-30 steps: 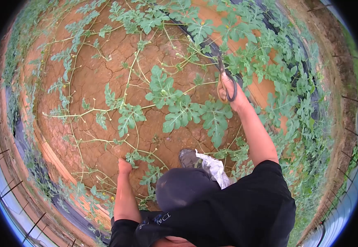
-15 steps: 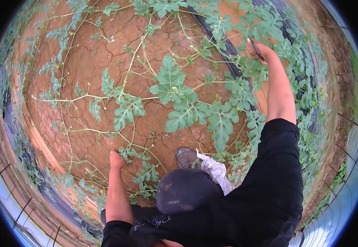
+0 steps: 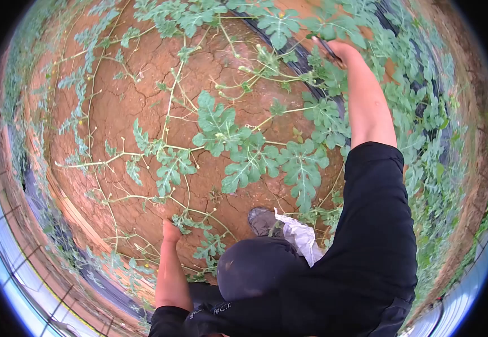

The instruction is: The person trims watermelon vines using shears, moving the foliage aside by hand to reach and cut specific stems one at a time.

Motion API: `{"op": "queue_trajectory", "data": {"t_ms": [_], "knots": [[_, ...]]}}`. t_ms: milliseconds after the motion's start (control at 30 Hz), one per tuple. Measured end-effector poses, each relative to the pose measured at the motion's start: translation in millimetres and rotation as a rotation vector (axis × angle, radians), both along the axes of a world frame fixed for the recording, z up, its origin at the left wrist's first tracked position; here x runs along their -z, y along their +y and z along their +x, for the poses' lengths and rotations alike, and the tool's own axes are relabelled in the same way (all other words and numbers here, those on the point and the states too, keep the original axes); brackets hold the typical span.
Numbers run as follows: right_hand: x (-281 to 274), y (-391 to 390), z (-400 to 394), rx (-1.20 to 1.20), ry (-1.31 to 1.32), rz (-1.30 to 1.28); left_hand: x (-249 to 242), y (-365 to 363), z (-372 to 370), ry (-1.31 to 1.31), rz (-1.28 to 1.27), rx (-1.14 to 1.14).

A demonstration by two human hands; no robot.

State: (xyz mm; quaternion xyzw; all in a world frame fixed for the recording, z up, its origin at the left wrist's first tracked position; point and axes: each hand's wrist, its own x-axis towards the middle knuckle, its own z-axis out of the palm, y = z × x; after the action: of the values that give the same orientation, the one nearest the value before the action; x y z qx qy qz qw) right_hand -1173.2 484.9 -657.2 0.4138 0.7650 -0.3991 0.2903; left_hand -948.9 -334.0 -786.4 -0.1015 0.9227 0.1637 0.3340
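Observation:
Up at the top right, my right hand (image 3: 339, 51) is closed round a slim black tool (image 3: 328, 48); its working end is lost among the leaves, so I cannot make out its exact kind. Watermelon-like leaves (image 3: 338, 29) surround that hand, beside a strip of black plastic sheet (image 3: 275, 40). My left hand (image 3: 171, 230) is low on the left, down at the cracked soil (image 3: 159, 73), next to a small leafy vine shoot (image 3: 185, 222). Its fingers are hidden from this angle.
Lobed vine leaves (image 3: 216, 124) and long stems spread across the ground before me. My bent knee (image 3: 255, 269) and muddy shoe (image 3: 263, 221) are near the bottom, with a crumpled white bag (image 3: 301, 238) beside them. Dense foliage (image 3: 423, 168) runs along the right.
The view has shifted slightly. My right hand, with the black tool, now appears farther up and left among the leaves. My left hand stays by the same shoot.

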Motion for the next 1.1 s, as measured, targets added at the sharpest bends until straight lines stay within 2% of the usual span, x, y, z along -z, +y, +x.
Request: {"op": "queue_trajectory", "data": {"t_ms": [33,67,133,200,300,400,500,567,667,800,867,1000,1100], "knots": [[14.3,12.3,-1.8,0.019,-0.001,-0.004,0.6,-1.6,-2.6,-0.044,0.043,-0.080],[24.5,21.9,-6.3,-0.231,0.071,0.117,-5.5,1.2,-3.2,-0.025,0.079,-0.037],[36.2,35.7,3.7,-0.467,0.132,0.238,-8.1,1.3,-8.0,-0.044,0.129,-0.028],[3.1,6.4,7.1,-0.520,0.051,0.507,0.4,-7.7,-5.3,-0.069,0.181,-0.026],[-34.1,-35.7,11.5,-0.497,-0.032,0.490,8.5,-17.9,-4.1,-0.081,0.217,-0.089],[-0.6,-37.2,0.9,-0.567,0.010,0.449,0.9,-13.0,-9.6,-0.087,0.255,-0.093],[-12.0,-60.3,2.4,-0.515,0.017,0.475,-30.4,19.7,-15.5,-0.190,0.223,-0.223],[-0.8,-61.0,-0.6,-0.509,0.028,0.487,-49.0,40.7,-19.1,-0.207,0.228,-0.331],[15.6,-57.6,-11.0,-0.497,-0.005,0.480,-66.4,58.8,-25.9,-0.259,0.280,-0.376],[23.7,-54.9,-12.8,-0.518,-0.018,0.477,-45.2,34.6,-19.3,-0.226,0.208,-0.306],[21.5,-58.5,-7.0,-0.520,0.034,0.495,-50.6,40.7,-21.7,-0.227,0.116,-0.296],[10.1,-64.5,1.1,-0.527,0.106,0.500,-65.7,57.4,-29.4,-0.291,0.148,-0.312],[33.9,-58.1,-6.2,-0.556,0.124,0.518,-71.9,63.4,-31.1,-0.296,0.167,-0.345]]}}
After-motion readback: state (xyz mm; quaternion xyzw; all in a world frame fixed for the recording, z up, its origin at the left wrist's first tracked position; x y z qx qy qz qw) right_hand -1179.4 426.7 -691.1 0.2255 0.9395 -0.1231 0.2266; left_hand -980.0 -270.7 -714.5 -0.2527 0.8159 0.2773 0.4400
